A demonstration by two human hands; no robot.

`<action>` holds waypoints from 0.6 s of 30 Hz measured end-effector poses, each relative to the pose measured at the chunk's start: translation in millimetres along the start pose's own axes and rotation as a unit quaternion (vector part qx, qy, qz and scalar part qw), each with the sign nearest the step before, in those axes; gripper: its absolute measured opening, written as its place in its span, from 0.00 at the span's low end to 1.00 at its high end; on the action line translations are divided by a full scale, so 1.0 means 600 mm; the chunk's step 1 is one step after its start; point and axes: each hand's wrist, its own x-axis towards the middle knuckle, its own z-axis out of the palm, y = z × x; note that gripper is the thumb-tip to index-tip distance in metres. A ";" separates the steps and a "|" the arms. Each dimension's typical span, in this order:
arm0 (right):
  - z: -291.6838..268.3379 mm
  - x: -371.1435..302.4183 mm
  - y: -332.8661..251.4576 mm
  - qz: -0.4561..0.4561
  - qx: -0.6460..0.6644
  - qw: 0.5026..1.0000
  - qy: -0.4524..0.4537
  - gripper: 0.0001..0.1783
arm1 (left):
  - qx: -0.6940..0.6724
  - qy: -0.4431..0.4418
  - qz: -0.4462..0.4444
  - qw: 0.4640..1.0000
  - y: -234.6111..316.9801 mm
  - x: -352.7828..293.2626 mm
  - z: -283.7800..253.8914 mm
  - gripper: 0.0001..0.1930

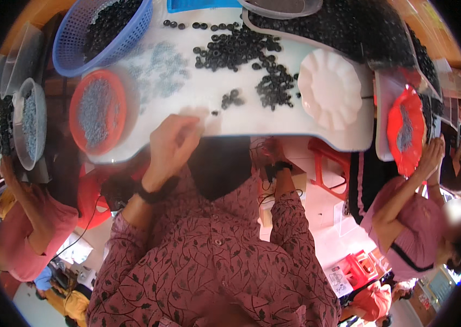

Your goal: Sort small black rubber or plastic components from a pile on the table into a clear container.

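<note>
My left hand (173, 143) is at the near edge of the white table (187, 117), its fingers curled together and slightly blurred. Whatever they may hold is hidden. Just beyond its fingertips lies one small black ring-shaped piece (214, 113). My right hand (270, 152) is low, just below the table's edge, dim and partly lost in shadow, so its fingers are not clear. Farther in, a small cluster of black pieces (232, 98) sits before larger loose heaps of black rings (236, 49). Small clear or greyish pieces (159, 68) are spread over the table's left part.
An orange-red bowl (124, 111) of small grey parts and a blue basket (62, 57) of black pieces stand left. A white scalloped dish (329, 87) stands right. Behind are a blue tray (200, 4) and a mass of black pieces (345, 32). Co-workers sit on both sides.
</note>
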 end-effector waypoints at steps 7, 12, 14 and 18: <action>0.137 -0.152 0.075 0.346 0.533 0.765 0.103 0.13 | -0.153 -0.035 0.052 0.986 -0.007 0.016 0.029 0.09; 0.042 -0.105 -0.091 0.297 0.541 0.784 0.066 0.14 | -0.283 -0.026 -0.018 0.959 0.002 -0.039 -0.011 0.07; 0.019 -0.104 -0.117 0.300 0.521 0.796 0.070 0.13 | -0.274 -0.048 0.021 0.960 0.032 -0.056 -0.039 0.08; 0.015 -0.107 -0.182 0.301 0.485 0.819 0.067 0.11 | -0.285 -0.072 0.148 0.944 0.132 -0.100 -0.125 0.09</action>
